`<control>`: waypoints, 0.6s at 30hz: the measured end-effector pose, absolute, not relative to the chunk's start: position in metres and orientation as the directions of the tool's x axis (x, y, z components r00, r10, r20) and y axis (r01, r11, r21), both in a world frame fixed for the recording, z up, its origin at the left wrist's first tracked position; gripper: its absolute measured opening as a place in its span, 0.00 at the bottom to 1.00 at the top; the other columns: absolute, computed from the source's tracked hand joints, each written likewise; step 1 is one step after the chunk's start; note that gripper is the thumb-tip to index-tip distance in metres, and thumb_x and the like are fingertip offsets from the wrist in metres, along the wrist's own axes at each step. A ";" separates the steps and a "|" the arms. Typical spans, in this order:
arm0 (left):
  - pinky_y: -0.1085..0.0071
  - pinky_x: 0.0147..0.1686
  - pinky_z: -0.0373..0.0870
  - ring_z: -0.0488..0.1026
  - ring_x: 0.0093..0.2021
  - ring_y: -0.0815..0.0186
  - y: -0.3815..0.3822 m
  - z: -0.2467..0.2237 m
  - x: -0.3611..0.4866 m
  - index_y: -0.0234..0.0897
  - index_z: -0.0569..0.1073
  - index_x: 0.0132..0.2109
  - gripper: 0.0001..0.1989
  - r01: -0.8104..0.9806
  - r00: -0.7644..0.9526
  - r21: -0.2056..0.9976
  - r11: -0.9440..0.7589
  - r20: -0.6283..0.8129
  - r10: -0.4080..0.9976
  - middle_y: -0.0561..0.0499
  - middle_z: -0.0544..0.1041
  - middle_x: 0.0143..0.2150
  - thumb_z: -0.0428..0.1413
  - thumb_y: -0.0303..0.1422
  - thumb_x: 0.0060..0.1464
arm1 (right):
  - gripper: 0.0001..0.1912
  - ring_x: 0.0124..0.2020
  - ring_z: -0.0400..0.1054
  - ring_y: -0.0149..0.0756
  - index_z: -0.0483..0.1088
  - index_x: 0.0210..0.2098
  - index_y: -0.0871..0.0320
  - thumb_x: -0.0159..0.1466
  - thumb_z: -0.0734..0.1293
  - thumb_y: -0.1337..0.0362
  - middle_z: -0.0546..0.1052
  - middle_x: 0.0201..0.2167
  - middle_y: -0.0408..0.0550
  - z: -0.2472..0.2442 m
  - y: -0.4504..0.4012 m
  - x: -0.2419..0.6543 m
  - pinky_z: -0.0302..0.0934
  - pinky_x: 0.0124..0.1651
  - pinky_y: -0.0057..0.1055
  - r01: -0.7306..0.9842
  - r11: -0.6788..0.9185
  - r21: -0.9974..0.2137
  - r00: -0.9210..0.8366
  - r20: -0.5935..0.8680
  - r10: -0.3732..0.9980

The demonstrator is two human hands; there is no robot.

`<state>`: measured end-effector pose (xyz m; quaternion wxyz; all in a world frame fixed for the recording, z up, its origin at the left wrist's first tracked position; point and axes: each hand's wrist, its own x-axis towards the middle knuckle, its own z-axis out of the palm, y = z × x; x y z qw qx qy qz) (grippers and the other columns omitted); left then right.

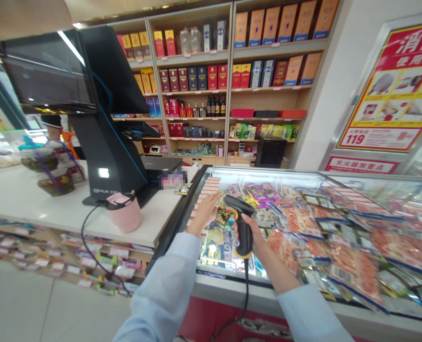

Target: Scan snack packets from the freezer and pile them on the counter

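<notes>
Shelves (pixel 267 99) of boxes and bottles fill the far wall. A freezer (pixel 225 285) of packets (pixel 353 270) spans the near right, a white counter (pixel 4 194) the left. On the counter stands a register (pixel 47 71); a poster (pixel 392 90) hangs far right. The left hand (pixel 208 211) is outstretched over the freezer's left end; whether it touches anything I cannot tell. The right hand (pixel 251 232) grips a scanner (pixel 244 235) there, head pointing left, cord (pixel 247 285) hanging nearward. A pink cup (pixel 125 214) sits at the counter's near edge.

Free counter (pixel 160 212) beside obstructing cup (pixel 126 217)
</notes>
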<state>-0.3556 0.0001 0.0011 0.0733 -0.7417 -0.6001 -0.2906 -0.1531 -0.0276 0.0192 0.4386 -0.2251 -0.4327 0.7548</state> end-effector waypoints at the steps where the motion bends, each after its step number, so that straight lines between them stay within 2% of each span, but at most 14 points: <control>1: 0.62 0.64 0.56 0.60 0.64 0.63 0.002 -0.002 -0.351 0.41 0.65 0.61 0.27 0.908 0.185 0.236 -0.346 0.516 0.837 0.47 0.66 0.63 0.45 0.21 0.55 | 0.19 0.13 0.64 0.31 0.69 0.26 0.57 0.50 0.72 0.48 0.74 0.18 0.43 0.019 -0.027 -0.153 0.60 0.14 0.25 -0.469 -0.237 -0.851 -0.513 0.044 0.857; 3: 0.62 0.64 0.56 0.62 0.63 0.63 0.004 -0.009 -0.341 0.40 0.68 0.58 0.21 0.873 0.283 0.235 -0.426 0.467 0.838 0.46 0.69 0.60 0.45 0.27 0.60 | 0.19 0.15 0.67 0.33 0.69 0.26 0.57 0.49 0.72 0.47 0.74 0.18 0.44 0.020 -0.027 -0.153 0.61 0.14 0.26 -0.477 -0.238 -0.846 -0.512 0.047 0.858; 6: 0.61 0.63 0.56 0.64 0.62 0.62 0.005 -0.015 -0.328 0.42 0.70 0.55 0.17 0.887 0.299 0.233 -0.400 0.371 0.879 0.47 0.72 0.58 0.45 0.33 0.62 | 0.20 0.18 0.70 0.36 0.69 0.28 0.56 0.48 0.73 0.47 0.74 0.18 0.43 0.019 -0.026 -0.153 0.63 0.16 0.27 -0.489 -0.245 -0.837 -0.496 0.036 0.868; 10: 0.59 0.63 0.56 0.60 0.64 0.58 -0.005 -0.012 -0.321 0.45 0.68 0.57 0.21 0.935 0.204 0.213 -0.285 0.335 0.920 0.47 0.69 0.61 0.55 0.39 0.56 | 0.20 0.18 0.70 0.37 0.68 0.27 0.56 0.48 0.73 0.47 0.74 0.18 0.43 0.017 -0.026 -0.154 0.63 0.15 0.28 -0.492 -0.240 -0.837 -0.474 0.026 0.880; 13: 0.55 0.59 0.60 0.64 0.60 0.54 -0.008 -0.008 -0.321 0.46 0.69 0.56 0.23 0.956 0.094 0.229 -0.182 0.349 0.932 0.45 0.70 0.58 0.58 0.36 0.52 | 0.19 0.18 0.70 0.36 0.68 0.26 0.56 0.50 0.72 0.47 0.74 0.18 0.44 0.015 -0.026 -0.154 0.63 0.15 0.27 -0.491 -0.221 -0.842 -0.471 0.043 0.881; 15: 0.56 0.57 0.63 0.67 0.57 0.55 -0.005 -0.006 -0.324 0.44 0.72 0.53 0.19 0.933 0.045 0.314 -0.173 0.376 0.926 0.45 0.71 0.56 0.56 0.32 0.52 | 0.19 0.16 0.68 0.35 0.68 0.26 0.56 0.50 0.72 0.48 0.74 0.18 0.43 0.016 -0.026 -0.154 0.62 0.15 0.27 -0.497 -0.215 -0.841 -0.467 0.050 0.883; 16: 0.58 0.57 0.63 0.67 0.57 0.56 -0.001 -0.006 -0.327 0.42 0.73 0.51 0.18 0.899 0.011 0.397 -0.184 0.401 0.916 0.45 0.71 0.56 0.55 0.30 0.51 | 0.19 0.15 0.67 0.34 0.68 0.27 0.56 0.50 0.72 0.48 0.74 0.18 0.43 0.017 -0.026 -0.154 0.61 0.15 0.27 -0.499 -0.213 -0.840 -0.466 0.053 0.883; 18: 0.60 0.57 0.65 0.68 0.56 0.57 0.008 -0.004 -0.333 0.39 0.74 0.50 0.18 0.743 -0.131 0.637 -0.205 0.438 0.889 0.44 0.71 0.56 0.54 0.29 0.50 | 0.18 0.14 0.66 0.32 0.69 0.28 0.56 0.50 0.72 0.49 0.73 0.18 0.42 0.020 -0.027 -0.153 0.61 0.15 0.26 -0.500 -0.212 -0.840 -0.471 0.059 0.880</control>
